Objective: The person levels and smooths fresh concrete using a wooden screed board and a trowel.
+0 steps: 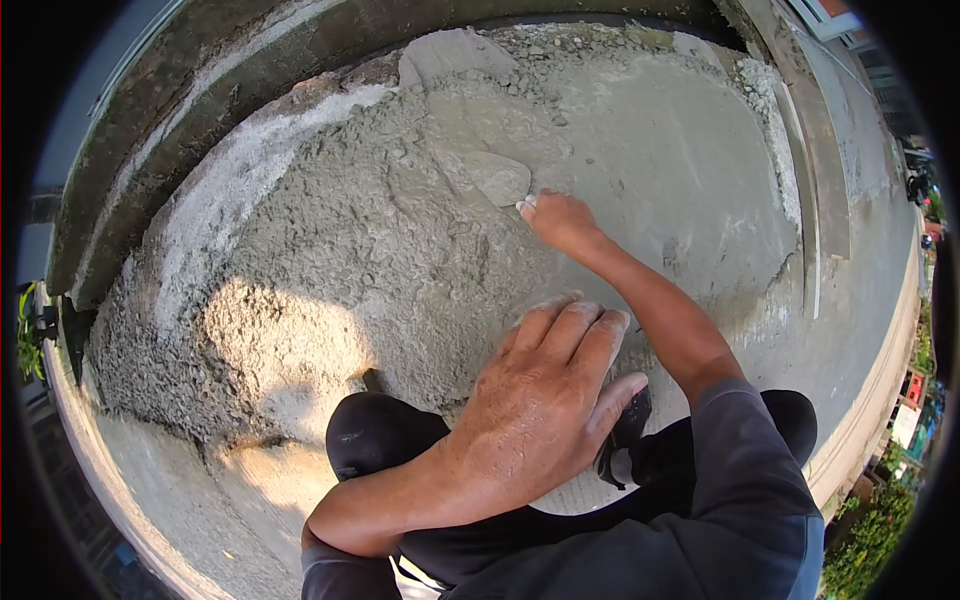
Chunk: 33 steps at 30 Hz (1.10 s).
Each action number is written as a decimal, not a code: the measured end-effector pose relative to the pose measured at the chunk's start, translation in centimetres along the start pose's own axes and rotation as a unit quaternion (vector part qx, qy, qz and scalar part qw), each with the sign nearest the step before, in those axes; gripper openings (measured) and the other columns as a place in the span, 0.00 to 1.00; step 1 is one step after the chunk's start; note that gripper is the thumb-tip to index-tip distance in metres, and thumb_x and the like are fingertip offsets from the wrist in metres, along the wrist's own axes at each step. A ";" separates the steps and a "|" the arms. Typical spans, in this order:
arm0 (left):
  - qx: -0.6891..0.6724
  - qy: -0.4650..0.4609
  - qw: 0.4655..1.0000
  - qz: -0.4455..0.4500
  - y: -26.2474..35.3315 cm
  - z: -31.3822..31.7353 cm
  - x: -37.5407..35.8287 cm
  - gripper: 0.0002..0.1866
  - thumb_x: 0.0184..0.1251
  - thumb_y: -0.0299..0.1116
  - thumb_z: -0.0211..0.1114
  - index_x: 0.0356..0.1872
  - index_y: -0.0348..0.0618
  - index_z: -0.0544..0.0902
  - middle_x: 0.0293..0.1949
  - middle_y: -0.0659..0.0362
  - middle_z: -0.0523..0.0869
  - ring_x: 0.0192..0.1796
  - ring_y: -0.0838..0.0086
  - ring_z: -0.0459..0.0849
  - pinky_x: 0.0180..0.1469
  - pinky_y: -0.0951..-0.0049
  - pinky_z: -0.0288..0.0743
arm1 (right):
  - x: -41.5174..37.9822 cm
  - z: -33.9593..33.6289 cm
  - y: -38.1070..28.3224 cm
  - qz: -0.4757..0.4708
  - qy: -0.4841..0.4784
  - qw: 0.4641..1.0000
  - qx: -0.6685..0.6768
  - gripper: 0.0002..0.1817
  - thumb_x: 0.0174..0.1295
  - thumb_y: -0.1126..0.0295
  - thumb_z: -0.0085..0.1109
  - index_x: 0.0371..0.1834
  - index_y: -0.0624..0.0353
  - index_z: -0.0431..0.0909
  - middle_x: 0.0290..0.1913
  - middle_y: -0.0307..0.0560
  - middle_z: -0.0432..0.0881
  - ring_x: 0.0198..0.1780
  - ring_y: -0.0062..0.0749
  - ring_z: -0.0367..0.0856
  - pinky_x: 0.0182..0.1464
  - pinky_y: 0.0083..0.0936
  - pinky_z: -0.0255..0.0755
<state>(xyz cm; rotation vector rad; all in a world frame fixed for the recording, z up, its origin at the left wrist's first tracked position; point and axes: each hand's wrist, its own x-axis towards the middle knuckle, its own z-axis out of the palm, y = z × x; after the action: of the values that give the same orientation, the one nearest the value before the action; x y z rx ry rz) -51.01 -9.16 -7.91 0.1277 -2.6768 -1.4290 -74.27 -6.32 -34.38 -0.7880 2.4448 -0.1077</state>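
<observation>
My right hand [562, 220] reaches forward and grips the handle of a trowel. The trowel blade [497, 177] is coated in grey mortar and lies flat on the wet cement bed [640, 160]. To the left of the blade lies rough, gravelly concrete [350, 250]; to the right the surface is smoothed. My left hand [540, 400] is close to the camera, palm down with the fingers stretched out and nothing in it. It sits above my bent knees [375, 432], clad in black.
A raised concrete kerb [190, 90] curves along the far left edge. Along the right runs a straight edge strip [808, 200] beside hardened pavement. A dark sandal [628, 428] shows under my left hand. Greenery and small objects lie far right.
</observation>
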 end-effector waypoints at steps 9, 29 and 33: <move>-0.009 -0.027 1.000 -0.002 -0.2 -0.1 -0.7 0.27 0.67 0.36 0.72 0.61 0.30 0.76 0.56 0.40 0.78 0.62 0.46 0.77 0.64 0.53 0.74 | 3.1 -4.1 1.8 0.135 -0.066 0.955 0.257 0.29 0.72 0.47 0.52 0.43 0.70 0.83 0.33 0.62 0.86 0.30 0.52 0.88 0.32 0.45 0.81; 0.012 -0.019 1.000 -0.021 0.0 0.1 -0.6 0.26 0.67 0.36 0.73 0.61 0.31 0.76 0.57 0.40 0.79 0.62 0.46 0.77 0.63 0.53 0.75 | 11.9 -4.5 0.7 0.130 -0.074 0.959 0.239 0.29 0.71 0.47 0.54 0.50 0.69 0.81 0.41 0.58 0.86 0.40 0.47 0.87 0.36 0.47 0.80; 0.028 -0.020 0.999 -0.027 -0.2 -0.1 -0.5 0.27 0.66 0.36 0.73 0.61 0.31 0.77 0.56 0.41 0.79 0.62 0.47 0.78 0.63 0.54 0.75 | 7.3 -7.2 3.6 0.140 -0.092 0.929 0.331 0.30 0.72 0.45 0.54 0.56 0.67 0.74 0.34 0.50 0.79 0.29 0.40 0.79 0.28 0.43 0.76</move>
<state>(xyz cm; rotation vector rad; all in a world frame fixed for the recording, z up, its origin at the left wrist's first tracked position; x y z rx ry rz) -50.47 -9.26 -8.06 0.1803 -2.7676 -1.3868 -84.90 -8.14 -32.76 -0.1396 2.1019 -0.6756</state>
